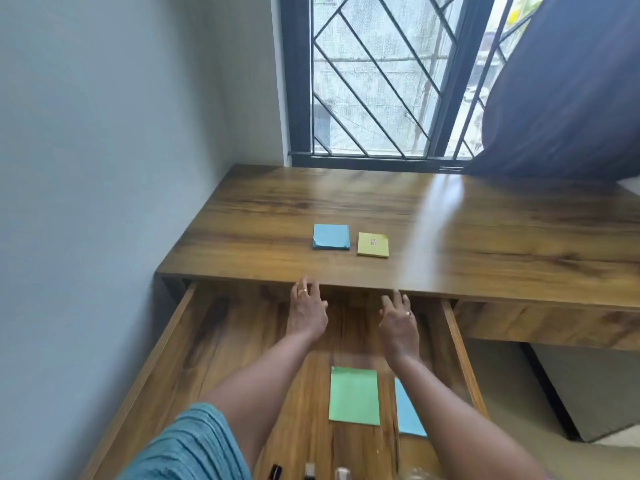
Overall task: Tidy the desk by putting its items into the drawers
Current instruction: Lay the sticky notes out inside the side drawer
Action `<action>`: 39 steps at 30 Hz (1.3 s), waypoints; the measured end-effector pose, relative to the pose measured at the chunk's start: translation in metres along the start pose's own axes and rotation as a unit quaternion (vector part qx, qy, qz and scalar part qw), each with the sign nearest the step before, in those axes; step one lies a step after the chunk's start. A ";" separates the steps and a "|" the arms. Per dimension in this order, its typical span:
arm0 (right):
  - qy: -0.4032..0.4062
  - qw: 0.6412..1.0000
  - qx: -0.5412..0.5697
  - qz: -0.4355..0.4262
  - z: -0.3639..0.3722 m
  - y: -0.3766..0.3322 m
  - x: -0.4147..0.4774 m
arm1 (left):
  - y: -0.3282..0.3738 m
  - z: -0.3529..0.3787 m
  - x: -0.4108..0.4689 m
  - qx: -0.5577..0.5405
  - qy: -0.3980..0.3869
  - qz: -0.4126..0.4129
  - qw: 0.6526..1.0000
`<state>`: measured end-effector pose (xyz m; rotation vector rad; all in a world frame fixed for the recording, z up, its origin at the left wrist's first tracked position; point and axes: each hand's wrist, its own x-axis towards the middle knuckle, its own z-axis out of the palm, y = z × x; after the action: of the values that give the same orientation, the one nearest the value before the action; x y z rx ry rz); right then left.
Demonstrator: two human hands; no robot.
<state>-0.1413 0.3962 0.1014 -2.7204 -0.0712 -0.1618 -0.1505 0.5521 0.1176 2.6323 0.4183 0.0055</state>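
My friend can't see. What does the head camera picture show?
The left hand and right hand, both empty, reach over an open drawer toward a blue notepad and a yellow notepad on the desk. A green pad and a blue pad lie inside.

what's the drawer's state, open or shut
Open: the drawer is pulled out from under the desk, and a green pad lies on its floor.

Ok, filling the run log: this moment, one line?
drawer: open, green pad, second blue pad | desk: blue pad, yellow pad | left hand: open, empty | right hand: open, empty
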 end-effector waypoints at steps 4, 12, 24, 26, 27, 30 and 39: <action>0.054 0.997 0.051 0.027 -0.009 -0.023 0.055 | 0.006 -0.028 0.058 0.021 0.001 -0.012 1.000; 0.029 0.989 0.029 0.143 -0.001 -0.048 0.143 | 0.025 -0.029 0.162 0.034 -0.021 -0.031 0.999; 0.019 0.985 0.000 0.174 0.037 -0.044 0.164 | 0.025 -0.028 0.240 0.141 -0.169 0.039 0.975; 0.040 0.981 0.034 0.189 0.035 -0.042 0.160 | 0.026 -0.030 0.239 0.129 -0.175 0.023 0.976; 0.048 0.976 0.052 0.204 0.034 -0.042 0.158 | 0.026 -0.031 0.238 0.119 -0.177 0.007 0.977; 0.056 0.970 0.097 0.217 0.026 -0.045 0.152 | 0.026 -0.034 0.230 0.078 -0.146 -0.011 0.986; 0.077 0.962 0.216 0.151 0.011 -0.043 0.107 | 0.004 -0.032 0.171 -0.128 -0.004 0.047 0.991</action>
<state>-0.0368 0.4431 0.1221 -2.2404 0.3170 -0.2351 0.0110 0.6128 0.1362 2.3959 0.2706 0.0737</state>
